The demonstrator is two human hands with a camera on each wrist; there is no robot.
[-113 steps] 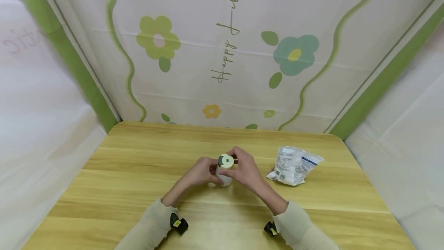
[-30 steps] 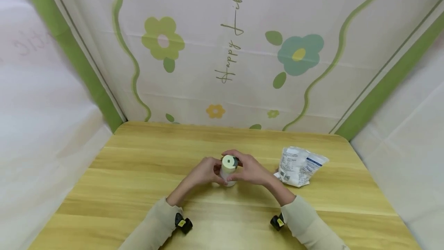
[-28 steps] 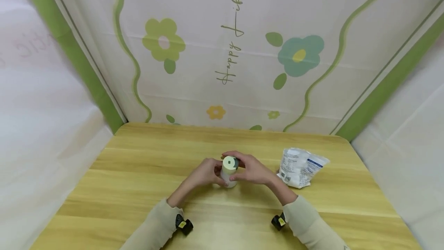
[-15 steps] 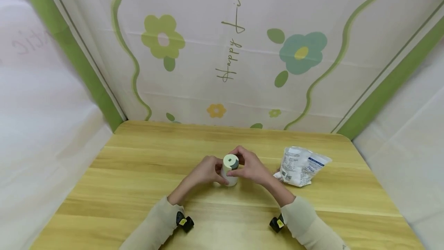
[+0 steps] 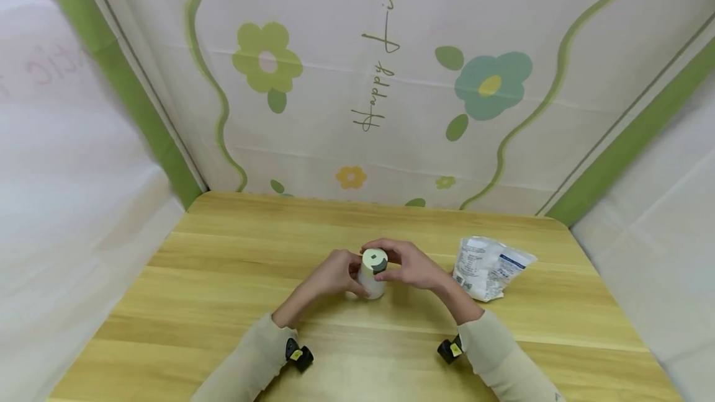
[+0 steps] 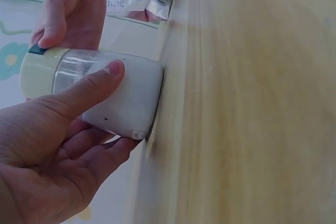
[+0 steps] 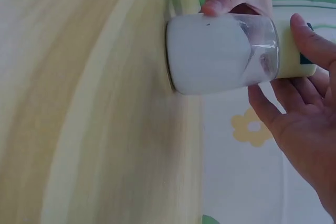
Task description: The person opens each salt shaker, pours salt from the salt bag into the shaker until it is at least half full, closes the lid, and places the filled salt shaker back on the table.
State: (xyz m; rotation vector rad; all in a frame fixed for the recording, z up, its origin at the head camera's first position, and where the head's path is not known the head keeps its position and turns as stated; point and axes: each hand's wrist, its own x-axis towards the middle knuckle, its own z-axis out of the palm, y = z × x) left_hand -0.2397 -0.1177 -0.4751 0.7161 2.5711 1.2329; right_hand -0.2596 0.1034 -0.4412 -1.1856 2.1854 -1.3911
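Observation:
A clear jar (image 5: 373,289) with white contents stands upright on the wooden table, in front of me. Its pale yellow lid (image 5: 373,257) has a dark green patch on the side. My left hand (image 5: 334,275) holds the jar's body, thumb on the near side and fingers behind it. Around the lid curl the thumb and fingers of my right hand (image 5: 416,267). In the right wrist view the jar (image 7: 210,56) shows white filling below a clear band, and the right thumb presses the lid (image 7: 286,51) near the dark patch.
A crumpled white printed bag (image 5: 485,268) stands right of the right hand. Flower-printed cloth (image 5: 313,141) hangs behind the table (image 5: 268,222), and white cloth sides flank it. Small black cameras sit on both wrists.
The lid's dark patch was at the left 3.8 seconds ago, then at the right, and is now at the front right. The right hand has shifted its hold on the lid; the left stays on the body.

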